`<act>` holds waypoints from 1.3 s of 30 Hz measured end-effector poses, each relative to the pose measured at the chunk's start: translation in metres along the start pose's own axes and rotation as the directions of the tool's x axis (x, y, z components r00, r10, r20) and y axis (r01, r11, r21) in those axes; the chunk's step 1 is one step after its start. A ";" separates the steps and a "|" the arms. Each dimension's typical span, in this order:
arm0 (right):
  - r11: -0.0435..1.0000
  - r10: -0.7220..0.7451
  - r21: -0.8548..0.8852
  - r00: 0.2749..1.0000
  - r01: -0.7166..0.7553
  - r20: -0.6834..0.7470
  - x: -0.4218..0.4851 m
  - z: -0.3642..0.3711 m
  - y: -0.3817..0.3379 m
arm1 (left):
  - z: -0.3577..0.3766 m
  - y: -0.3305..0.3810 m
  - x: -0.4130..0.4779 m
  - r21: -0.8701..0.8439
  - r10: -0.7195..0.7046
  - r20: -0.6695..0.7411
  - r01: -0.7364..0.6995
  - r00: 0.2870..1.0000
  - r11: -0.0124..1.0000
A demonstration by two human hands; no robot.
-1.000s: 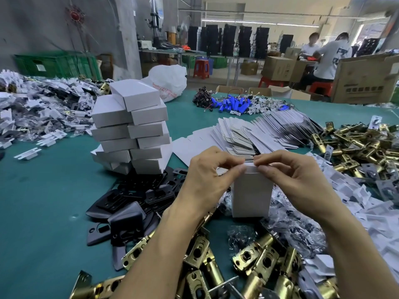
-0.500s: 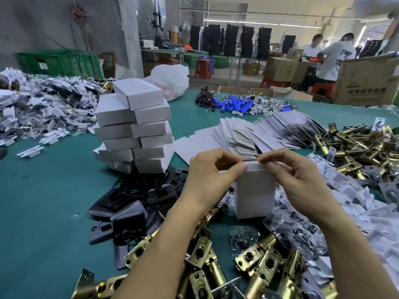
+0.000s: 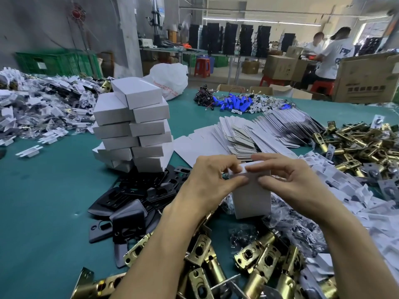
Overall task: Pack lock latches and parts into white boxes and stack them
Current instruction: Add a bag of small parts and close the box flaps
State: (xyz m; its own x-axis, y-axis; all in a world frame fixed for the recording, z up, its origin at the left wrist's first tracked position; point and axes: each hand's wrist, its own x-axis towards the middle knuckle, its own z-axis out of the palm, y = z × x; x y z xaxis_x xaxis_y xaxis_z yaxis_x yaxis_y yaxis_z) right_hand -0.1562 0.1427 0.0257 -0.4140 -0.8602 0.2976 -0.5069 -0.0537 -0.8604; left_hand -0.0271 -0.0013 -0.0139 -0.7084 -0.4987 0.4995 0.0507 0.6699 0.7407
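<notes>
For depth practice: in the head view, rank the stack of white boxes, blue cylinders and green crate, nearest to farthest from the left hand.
1. stack of white boxes, ahead-left of the left hand.
2. blue cylinders, farther ahead, slightly right.
3. green crate, background, far left.
</notes>
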 end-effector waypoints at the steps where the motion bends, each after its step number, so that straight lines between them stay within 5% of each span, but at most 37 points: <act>1: 1.000 -0.014 0.002 1.000 0.014 0.012 0.000 0.000 0.000 | 0.001 0.000 0.000 -0.003 0.004 -0.002 -0.004 1.000 1.000; 8: 1.000 -0.018 0.023 0.994 0.021 -0.109 0.002 -0.003 0.010 | 0.003 0.006 0.002 -0.238 -0.178 -0.057 0.160 0.982 0.958; 12: 0.965 0.003 0.253 0.959 0.072 -0.282 0.003 -0.008 0.003 | -0.003 0.014 0.002 -0.193 -0.398 0.213 0.437 0.893 0.878; 15: 0.940 0.038 0.330 0.932 0.090 -0.361 0.003 -0.008 -0.001 | -0.005 0.019 -0.001 -0.237 -0.405 0.467 0.552 0.786 0.799; 19: 0.929 0.109 0.366 0.913 0.046 -0.392 0.005 -0.004 -0.004 | -0.010 0.023 0.003 -0.407 -0.404 0.475 0.603 0.781 0.687; 24: 0.936 0.172 0.343 0.948 -0.074 -0.267 0.005 0.000 -0.004 | -0.021 0.032 0.016 -0.712 -0.598 0.130 0.494 0.791 0.499; 29: 0.966 0.161 0.220 0.983 -0.139 -0.086 0.004 0.009 0.001 | -0.052 0.036 0.019 -0.731 -0.589 -0.325 0.199 0.740 0.653; 32: 0.967 0.166 0.203 0.986 -0.155 -0.036 0.003 0.014 0.002 | -0.078 0.042 0.027 -0.662 -0.529 -0.548 0.052 0.648 0.748; 39: 0.967 0.184 0.177 0.983 -0.182 0.009 -0.001 0.014 0.006 | -0.123 0.031 0.046 -0.634 -0.580 -0.704 0.005 0.410 0.773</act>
State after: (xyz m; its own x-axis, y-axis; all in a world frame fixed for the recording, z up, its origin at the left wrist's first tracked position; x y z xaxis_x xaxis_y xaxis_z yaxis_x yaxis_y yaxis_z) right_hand -0.1478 0.1357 0.0148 -0.4930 -0.8601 0.1307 -0.2810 0.0153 -0.9596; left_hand 0.0280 -0.0711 0.0877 0.1755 -0.9802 0.0915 0.4822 0.1666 0.8601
